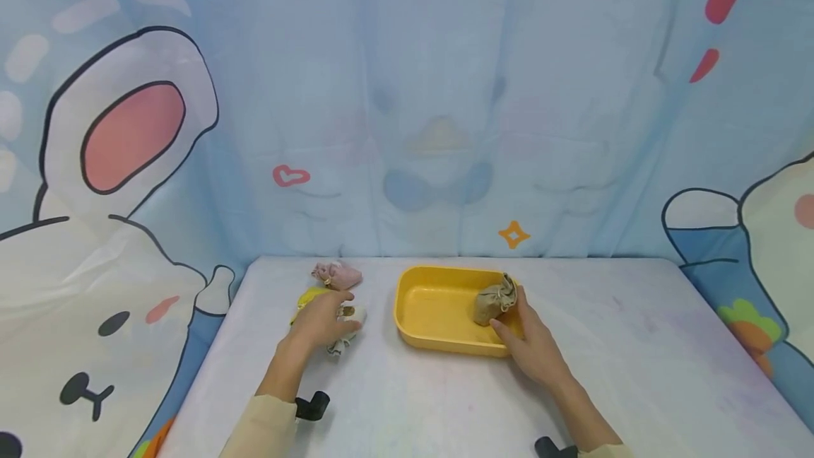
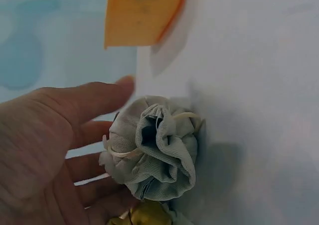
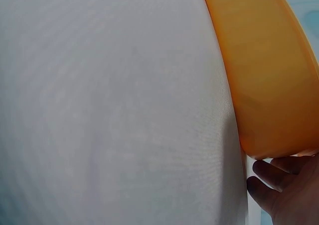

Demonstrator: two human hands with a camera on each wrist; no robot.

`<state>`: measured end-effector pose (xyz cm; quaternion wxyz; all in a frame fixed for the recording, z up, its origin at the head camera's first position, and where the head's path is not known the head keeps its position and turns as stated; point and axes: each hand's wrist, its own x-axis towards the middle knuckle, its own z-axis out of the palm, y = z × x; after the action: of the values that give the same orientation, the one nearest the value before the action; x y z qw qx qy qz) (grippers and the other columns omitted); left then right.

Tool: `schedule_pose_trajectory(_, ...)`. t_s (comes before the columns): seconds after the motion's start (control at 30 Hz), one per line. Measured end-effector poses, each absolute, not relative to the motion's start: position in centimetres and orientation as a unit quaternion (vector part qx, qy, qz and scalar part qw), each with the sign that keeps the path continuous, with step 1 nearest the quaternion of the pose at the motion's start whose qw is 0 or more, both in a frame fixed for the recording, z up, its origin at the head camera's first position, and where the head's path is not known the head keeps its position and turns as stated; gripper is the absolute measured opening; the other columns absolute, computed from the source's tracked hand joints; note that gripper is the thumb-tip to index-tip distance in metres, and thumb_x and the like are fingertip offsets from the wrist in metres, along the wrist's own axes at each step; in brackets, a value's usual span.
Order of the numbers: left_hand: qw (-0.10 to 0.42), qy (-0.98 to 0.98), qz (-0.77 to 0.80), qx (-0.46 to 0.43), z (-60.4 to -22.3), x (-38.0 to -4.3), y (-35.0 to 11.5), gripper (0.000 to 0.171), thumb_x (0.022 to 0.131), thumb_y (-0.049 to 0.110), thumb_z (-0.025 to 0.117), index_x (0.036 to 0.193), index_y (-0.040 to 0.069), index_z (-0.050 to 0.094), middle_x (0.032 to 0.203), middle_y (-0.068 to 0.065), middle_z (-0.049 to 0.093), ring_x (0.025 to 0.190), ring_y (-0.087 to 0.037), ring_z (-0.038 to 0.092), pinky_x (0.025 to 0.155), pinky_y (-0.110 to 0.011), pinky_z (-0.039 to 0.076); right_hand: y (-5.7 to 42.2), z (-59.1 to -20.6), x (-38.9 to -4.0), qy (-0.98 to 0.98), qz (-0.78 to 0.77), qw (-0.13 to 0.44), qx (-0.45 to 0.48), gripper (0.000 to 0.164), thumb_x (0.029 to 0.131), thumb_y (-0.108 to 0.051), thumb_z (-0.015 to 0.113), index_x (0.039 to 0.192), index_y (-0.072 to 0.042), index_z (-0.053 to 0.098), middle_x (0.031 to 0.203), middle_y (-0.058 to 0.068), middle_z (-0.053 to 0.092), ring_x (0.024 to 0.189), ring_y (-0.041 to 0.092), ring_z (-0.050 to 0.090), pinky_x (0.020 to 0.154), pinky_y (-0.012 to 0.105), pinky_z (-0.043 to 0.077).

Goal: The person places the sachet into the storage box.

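Note:
My left hand (image 1: 322, 320) reaches over a cluster of small drawstring bags. Its thumb and fingers are spread around a pale grey drawstring bag (image 2: 164, 155), which stands mouth up in the left wrist view. A yellow bag (image 1: 309, 297) lies partly under that hand, and a pink bag (image 1: 342, 277) lies just behind it. My right hand (image 1: 533, 345) is at the right end of a yellow tray (image 1: 439, 345). An olive-beige drawstring bag (image 1: 490, 306) sits there between thumb and forefinger; whether they pinch it is unclear. The other fingertips (image 3: 264, 176) are outside the tray wall.
A white cloth covers the table (image 1: 407, 401). Behind it hangs a light blue curtain (image 1: 439, 90) with cartoon prints, close against the table's far edge. The tray stands between the two hands, right of the cluster of bags.

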<state>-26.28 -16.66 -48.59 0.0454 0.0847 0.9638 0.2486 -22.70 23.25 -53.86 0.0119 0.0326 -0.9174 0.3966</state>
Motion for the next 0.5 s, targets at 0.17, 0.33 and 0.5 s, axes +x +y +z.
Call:
schedule_pose_trajectory(0.17, 0.074, 0.972, 0.214, 0.067, -48.9, -26.1, -16.3, 0.06, 0.084, 0.031, 0.089, 0.134, 0.005, 0.067, 0.124, -0.006, 0.073, 0.114, -0.023, 0.067, 0.101, -0.048, 0.056, 23.2, -53.9, -22.7, -0.916, 0.398, 0.013, 0.034, 0.098, 0.105, -0.053, 0.054, 0.166, -0.006, -0.006, 0.171, 0.028, 0.013, 0.156, 0.052, 0.016, 0.124, 0.069, 0.019)
schedule_pose_trajectory(0.33, 0.07, 0.969, 0.23, 0.058, -50.1, -25.6, -15.8, 0.069, 0.088, 0.032, 0.085, 0.145, 0.004, 0.059, 0.142, -0.015, 0.063, 0.13, -0.031, 0.06, 0.111, -0.053, 0.049, 23.2, -53.8, -22.7, -0.917, 0.396, 0.014, 0.033, 0.097, 0.105, -0.052, 0.054, 0.166, -0.006, -0.007, 0.171, 0.028, 0.013, 0.156, 0.051, 0.016, 0.124, 0.069, 0.02)
schedule_pose_trajectory(0.5, 0.03, 0.968, 0.238, 0.073, -51.5, -25.1, -15.5, 0.073, 0.09, 0.029, 0.083, 0.15, 0.003, 0.052, 0.153, -0.019, 0.054, 0.144, -0.037, 0.05, 0.118, -0.053, 0.042, 23.1, -53.8, -22.6, -0.917, 0.397, 0.013, 0.032, 0.098, 0.105, -0.053, 0.054, 0.166, -0.006, -0.007, 0.172, 0.028, 0.012, 0.156, 0.051, 0.016, 0.124, 0.068, 0.019)
